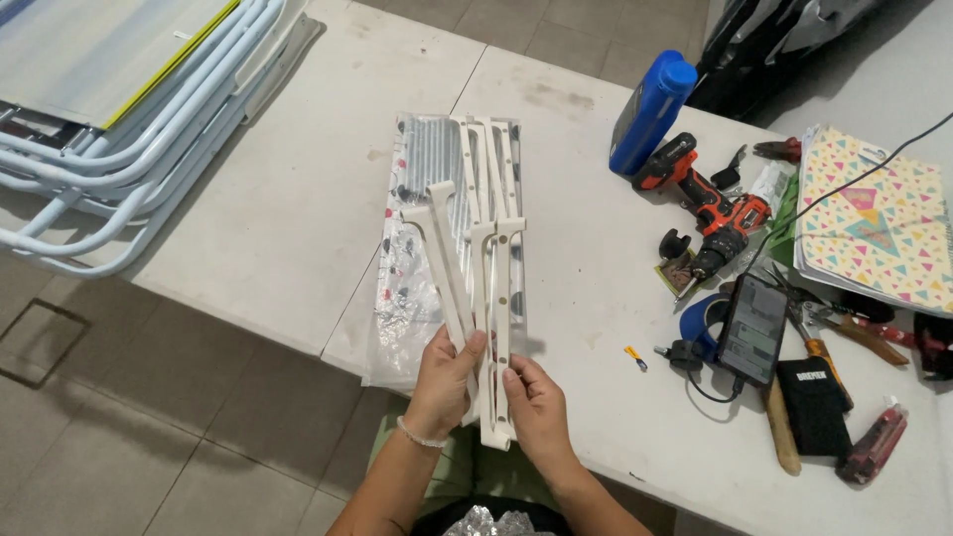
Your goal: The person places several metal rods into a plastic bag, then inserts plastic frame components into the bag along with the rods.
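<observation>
My left hand (444,382) and my right hand (536,402) both grip the near ends of a bundle of long white plastic bars (486,298), held just over the near edge of the white table (298,199). The bars fan out away from me; one slants off to the left. Under them lies a clear plastic bag (407,288) with small printed marks, holding more white parts and a pack of silver metal rods (429,159). A thin bracelet sits on my left wrist.
To the right lie a red and black cordless drill (710,208), a blue bottle (650,111), a phone on a cable (752,328), blue tape, pliers, hand tools and a patterned folder (874,218). A folded white-framed chair (119,119) rests at the far left.
</observation>
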